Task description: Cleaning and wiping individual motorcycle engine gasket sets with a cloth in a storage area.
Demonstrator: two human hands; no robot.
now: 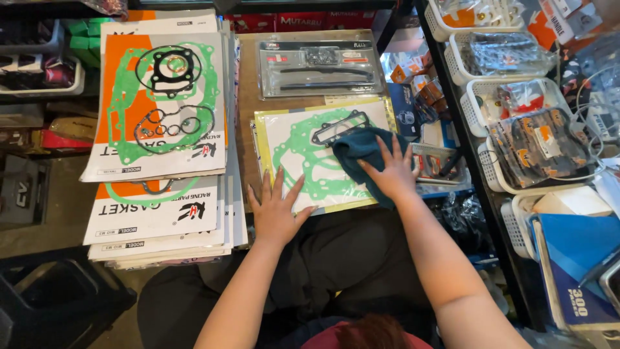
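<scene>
1. Right hand (pixel 392 173) is spread flat, pressing a blue cloth (pixel 361 155) onto the gasket pack (pixel 303 158) lying on the counter (pixel 248 97).
2. Left hand (pixel 276 210) is splayed, pinning the pack's near edge.
3. Looks mid-wipe; the uncovered side probably needs the cloth next.

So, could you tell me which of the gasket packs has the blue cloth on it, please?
The yellow-edged gasket pack in the middle, under both hands: right hand presses the blue cloth on it, left hand flat. The orange packs lie stacked, untouched.

A brown counter (pixel 248 97) is seen in the middle. White wire baskets (pixel 491 103) are hung on a dark rack (pixel 475 174) at the right. A grey floor (pixel 45 226) is seen at the left.
</scene>
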